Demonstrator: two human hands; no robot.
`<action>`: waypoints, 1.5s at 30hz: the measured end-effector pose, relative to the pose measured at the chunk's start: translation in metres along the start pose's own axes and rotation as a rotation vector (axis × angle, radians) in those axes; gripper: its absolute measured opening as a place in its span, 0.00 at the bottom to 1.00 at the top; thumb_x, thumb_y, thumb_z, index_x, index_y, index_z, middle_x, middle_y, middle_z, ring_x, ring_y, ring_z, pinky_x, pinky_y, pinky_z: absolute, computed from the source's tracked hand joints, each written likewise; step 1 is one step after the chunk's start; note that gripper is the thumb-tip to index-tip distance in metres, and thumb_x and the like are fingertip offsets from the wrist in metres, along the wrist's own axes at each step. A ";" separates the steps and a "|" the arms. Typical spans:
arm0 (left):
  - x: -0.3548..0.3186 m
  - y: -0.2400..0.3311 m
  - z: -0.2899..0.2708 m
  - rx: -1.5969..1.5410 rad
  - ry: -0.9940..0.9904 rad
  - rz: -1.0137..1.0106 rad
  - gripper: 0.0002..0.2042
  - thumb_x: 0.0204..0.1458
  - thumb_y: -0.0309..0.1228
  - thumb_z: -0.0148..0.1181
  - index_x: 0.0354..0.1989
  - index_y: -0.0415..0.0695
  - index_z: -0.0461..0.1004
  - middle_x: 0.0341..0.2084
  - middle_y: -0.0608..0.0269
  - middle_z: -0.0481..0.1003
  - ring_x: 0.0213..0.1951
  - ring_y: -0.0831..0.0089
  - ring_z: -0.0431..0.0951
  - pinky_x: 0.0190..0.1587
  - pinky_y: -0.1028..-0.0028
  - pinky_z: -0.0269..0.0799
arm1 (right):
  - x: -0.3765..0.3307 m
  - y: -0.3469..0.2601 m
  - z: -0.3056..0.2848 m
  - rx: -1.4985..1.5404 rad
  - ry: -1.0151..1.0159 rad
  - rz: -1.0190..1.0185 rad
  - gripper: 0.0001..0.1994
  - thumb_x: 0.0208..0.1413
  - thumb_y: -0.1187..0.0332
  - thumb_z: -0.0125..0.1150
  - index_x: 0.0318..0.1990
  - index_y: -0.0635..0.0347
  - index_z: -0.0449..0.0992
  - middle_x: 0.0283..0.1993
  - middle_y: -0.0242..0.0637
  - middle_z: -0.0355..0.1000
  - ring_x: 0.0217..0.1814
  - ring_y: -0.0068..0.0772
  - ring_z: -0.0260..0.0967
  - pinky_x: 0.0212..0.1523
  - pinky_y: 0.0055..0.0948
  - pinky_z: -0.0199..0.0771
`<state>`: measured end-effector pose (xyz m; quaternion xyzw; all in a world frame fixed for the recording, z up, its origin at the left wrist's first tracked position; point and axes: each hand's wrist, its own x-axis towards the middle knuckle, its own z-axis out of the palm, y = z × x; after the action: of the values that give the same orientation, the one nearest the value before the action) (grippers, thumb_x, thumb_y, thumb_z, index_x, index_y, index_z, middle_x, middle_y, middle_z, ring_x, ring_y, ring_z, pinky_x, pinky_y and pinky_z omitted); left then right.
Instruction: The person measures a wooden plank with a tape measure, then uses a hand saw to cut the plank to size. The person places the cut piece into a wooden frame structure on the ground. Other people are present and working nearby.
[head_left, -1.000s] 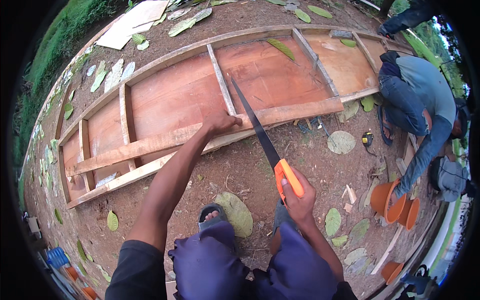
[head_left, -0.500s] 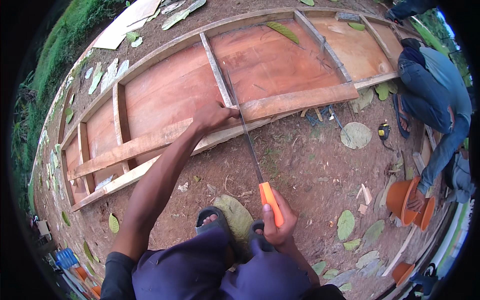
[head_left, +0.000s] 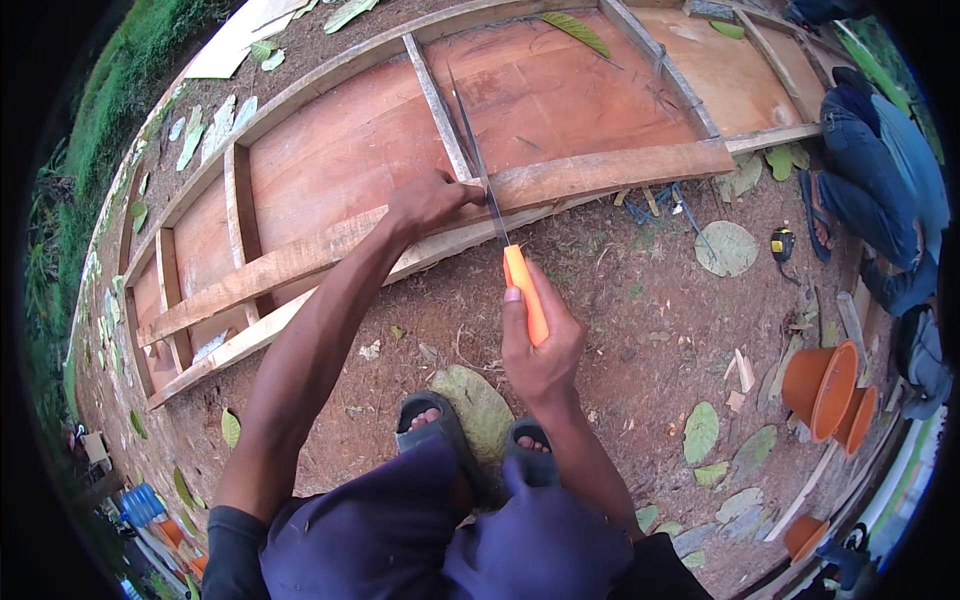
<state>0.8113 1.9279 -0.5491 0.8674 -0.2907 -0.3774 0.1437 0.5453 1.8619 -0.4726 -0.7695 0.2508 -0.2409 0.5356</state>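
My right hand (head_left: 546,348) is closed around the orange handle of a handsaw (head_left: 527,293). Its thin blade slants up and away across a long wooden board (head_left: 610,177), and the tip reaches out over the reddish panel. The board lies along the near side of a large wooden frame (head_left: 330,88) backed with plywood. Just left of the blade, my left hand (head_left: 432,207) grips the board with its fingers curled over the wood. Part of the left hand's grip is hidden.
At the right another person (head_left: 885,180) crouches near terracotta pots (head_left: 815,390). A tape measure (head_left: 782,243) and blue cord (head_left: 650,208) lie on the dirt, among large leaves (head_left: 702,432) and wood scraps (head_left: 740,372). A pale sheet (head_left: 225,50) rests at the far left.
My right hand has pushed the saw forward, bringing its handle close to the board. My left hand stays on the board. The other person's hand has left the pot.
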 end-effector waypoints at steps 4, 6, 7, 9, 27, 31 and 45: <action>-0.024 0.032 -0.006 -0.158 0.114 -0.173 0.14 0.54 0.44 0.65 0.46 0.59 0.87 0.46 0.47 0.81 0.47 0.54 0.81 0.53 0.61 0.74 | -0.034 0.014 -0.013 -0.015 0.057 -0.132 0.18 0.63 0.74 0.60 0.59 0.74 0.74 0.41 0.58 0.80 0.37 0.45 0.84 0.36 0.38 0.81; -0.011 -0.001 0.002 -0.166 0.106 -0.128 0.25 0.49 0.56 0.65 0.46 0.49 0.86 0.40 0.48 0.83 0.44 0.53 0.83 0.50 0.61 0.75 | -0.015 0.004 0.002 0.053 0.029 0.003 0.18 0.63 0.74 0.60 0.59 0.73 0.74 0.41 0.58 0.80 0.37 0.44 0.84 0.36 0.37 0.81; -0.004 -0.008 0.000 -0.168 0.117 -0.087 0.32 0.46 0.62 0.65 0.45 0.43 0.86 0.37 0.49 0.84 0.42 0.53 0.84 0.48 0.61 0.76 | 0.019 -0.012 0.012 0.031 -0.026 0.054 0.19 0.63 0.75 0.60 0.59 0.73 0.74 0.41 0.57 0.80 0.37 0.44 0.84 0.37 0.37 0.81; -0.002 0.007 -0.005 -0.135 0.097 -0.036 0.33 0.46 0.61 0.65 0.43 0.39 0.85 0.37 0.46 0.84 0.43 0.53 0.83 0.48 0.60 0.76 | 0.039 -0.013 0.014 0.001 -0.081 0.068 0.18 0.64 0.74 0.60 0.60 0.72 0.74 0.39 0.57 0.80 0.37 0.44 0.84 0.36 0.38 0.80; -0.006 0.022 -0.011 -0.171 0.097 -0.085 0.33 0.45 0.59 0.66 0.48 0.39 0.83 0.38 0.47 0.84 0.44 0.55 0.83 0.49 0.63 0.75 | 0.034 -0.005 0.000 0.012 -0.026 0.063 0.19 0.65 0.72 0.60 0.60 0.71 0.74 0.43 0.55 0.80 0.41 0.39 0.83 0.41 0.35 0.81; -0.022 0.009 0.006 -0.106 0.162 -0.164 0.35 0.46 0.59 0.66 0.50 0.36 0.82 0.43 0.46 0.83 0.47 0.54 0.83 0.53 0.63 0.74 | -0.036 0.010 -0.019 0.046 0.013 -0.003 0.19 0.64 0.72 0.61 0.60 0.71 0.74 0.45 0.56 0.80 0.43 0.41 0.84 0.40 0.34 0.81; -0.037 -0.016 0.002 0.341 0.240 0.330 0.40 0.54 0.63 0.63 0.54 0.34 0.66 0.46 0.36 0.72 0.50 0.42 0.76 0.55 0.49 0.70 | 0.033 0.007 0.022 0.109 0.078 -0.003 0.18 0.65 0.71 0.60 0.59 0.74 0.75 0.44 0.52 0.82 0.44 0.34 0.82 0.43 0.34 0.80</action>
<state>0.7962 1.9630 -0.5368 0.8586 -0.4684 -0.1887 0.0885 0.5835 1.8545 -0.4828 -0.7296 0.2568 -0.2849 0.5662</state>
